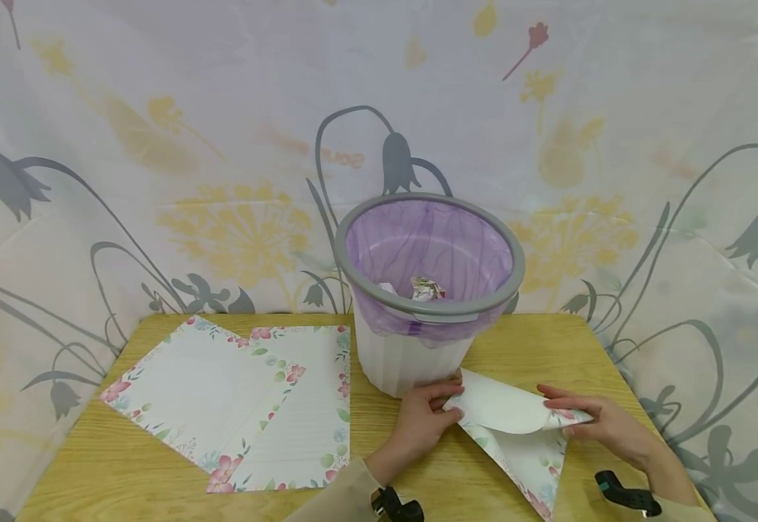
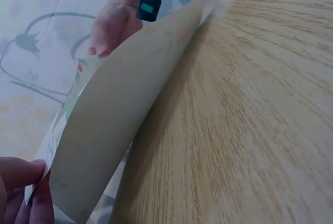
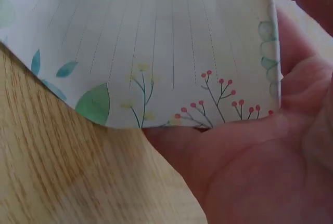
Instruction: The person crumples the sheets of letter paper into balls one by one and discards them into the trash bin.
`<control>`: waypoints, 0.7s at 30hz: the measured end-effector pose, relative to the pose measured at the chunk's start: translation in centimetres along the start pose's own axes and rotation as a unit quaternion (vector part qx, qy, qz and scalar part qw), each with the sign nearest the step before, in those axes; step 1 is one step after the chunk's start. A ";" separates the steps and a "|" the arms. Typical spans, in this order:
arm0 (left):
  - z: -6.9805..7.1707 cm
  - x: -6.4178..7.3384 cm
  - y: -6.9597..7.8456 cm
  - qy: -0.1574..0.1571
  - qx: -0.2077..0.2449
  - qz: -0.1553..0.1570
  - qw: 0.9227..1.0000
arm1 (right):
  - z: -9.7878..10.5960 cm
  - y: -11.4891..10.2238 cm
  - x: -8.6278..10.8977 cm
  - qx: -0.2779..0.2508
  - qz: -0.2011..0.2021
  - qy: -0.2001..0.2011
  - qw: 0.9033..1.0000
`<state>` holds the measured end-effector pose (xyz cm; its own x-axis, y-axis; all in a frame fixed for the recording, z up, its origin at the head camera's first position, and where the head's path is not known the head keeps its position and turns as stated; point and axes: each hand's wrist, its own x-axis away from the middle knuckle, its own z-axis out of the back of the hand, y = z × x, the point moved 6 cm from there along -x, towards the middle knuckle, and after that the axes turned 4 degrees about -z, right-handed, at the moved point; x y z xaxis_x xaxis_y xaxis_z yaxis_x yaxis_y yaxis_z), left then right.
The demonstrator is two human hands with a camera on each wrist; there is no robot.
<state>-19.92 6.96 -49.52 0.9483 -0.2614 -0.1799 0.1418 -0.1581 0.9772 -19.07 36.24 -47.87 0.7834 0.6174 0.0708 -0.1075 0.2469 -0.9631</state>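
Observation:
Both hands hold one sheet of lined paper (image 1: 506, 407) with a floral border, which bows upward and folds over above the table. My left hand (image 1: 421, 420) pinches its left corner between thumb and fingers, close to the base of the trash bin (image 1: 392, 355). At the opposite side my right hand (image 1: 614, 428) grips the edge, where the flowered border turns over. In the left wrist view the curved paper (image 2: 119, 104) stands off the wood between both hands. Printed berries and leaves show on the paper (image 3: 156, 63) in the right wrist view, lying against the right palm (image 3: 260, 167).
Two overlapping floral sheets (image 1: 300, 406) lie on the left of the wooden table (image 1: 117, 457). The white bin has a grey rim and a purple liner (image 1: 431, 232), with crumpled paper (image 1: 426, 288) inside. A patterned cloth (image 1: 235, 87) hangs behind.

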 end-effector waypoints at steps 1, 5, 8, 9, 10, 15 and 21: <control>-0.1 0.0 0.0 -0.002 0.000 -0.003 1.000 | 0.0 0.0 0.1 -0.005 0.001 -0.002 1.000; -0.5 -0.1 0.2 -0.020 -0.028 -0.033 0.999 | 0.3 0.6 0.3 -0.032 -0.024 0.017 0.999; -0.9 -0.2 0.5 -0.043 -0.081 -0.075 0.993 | 0.8 1.3 0.2 -0.011 -0.058 0.074 0.995; -1.1 -0.2 0.6 -0.050 -0.094 -0.087 0.990 | 1.0 1.4 0.2 0.011 -0.066 0.097 0.993; -1.2 -0.1 0.6 -0.057 -0.106 -0.097 0.988 | 1.2 1.5 0.1 0.028 -0.072 0.118 0.990; -1.2 0.1 1.2 -0.064 -0.119 -0.118 0.984 | 1.5 1.6 -0.7 0.079 -0.093 0.195 0.973; -1.2 0.3 1.8 -0.056 -0.126 -0.151 0.979 | 1.3 1.0 -1.6 0.105 -0.106 0.236 0.960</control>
<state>-19.05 7.71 -47.63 0.8174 -0.3444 -0.4617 0.4893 -0.0077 0.8721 -21.16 36.46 -48.60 0.9861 0.1424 0.0859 0.0023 0.5046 -0.8633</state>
